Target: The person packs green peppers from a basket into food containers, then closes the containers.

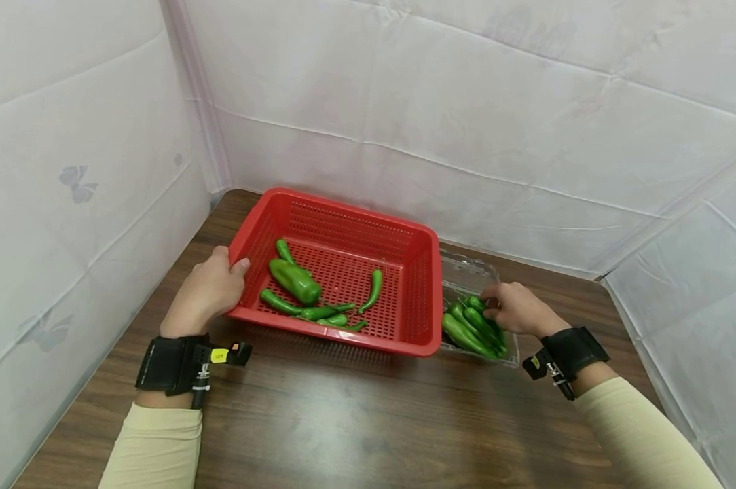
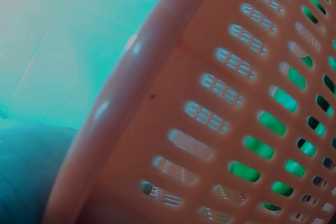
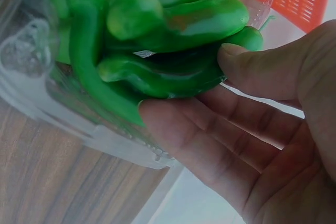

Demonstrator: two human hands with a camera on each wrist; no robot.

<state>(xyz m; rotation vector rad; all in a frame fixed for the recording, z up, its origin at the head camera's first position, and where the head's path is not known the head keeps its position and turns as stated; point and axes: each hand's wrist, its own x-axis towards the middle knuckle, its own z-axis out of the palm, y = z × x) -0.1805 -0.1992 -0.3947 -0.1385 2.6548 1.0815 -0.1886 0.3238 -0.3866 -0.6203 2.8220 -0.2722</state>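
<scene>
A red plastic basket (image 1: 356, 339) with slotted walls holds a large green pepper (image 1: 295, 280) and several slim green chili peppers, one of them a curved chili (image 1: 374, 288) standing apart on the right. My left hand (image 1: 212, 292) grips the basket's left rim. In the left wrist view, green shows through the slots of the basket wall (image 2: 152, 98). At the right, a clear plastic container (image 1: 466, 268) bears a pile of green peppers (image 1: 472, 333). Reaching into it, my right hand (image 1: 517, 309) pinches a curved green chili pepper (image 3: 173, 77) between thumb and fingers.
Both containers are over a brown wooden table (image 1: 356, 428), with the basket's right side overlapping the clear container. Pale sheeting (image 1: 405, 102) encloses the table at the back and both sides. Table surface shows in front of the basket.
</scene>
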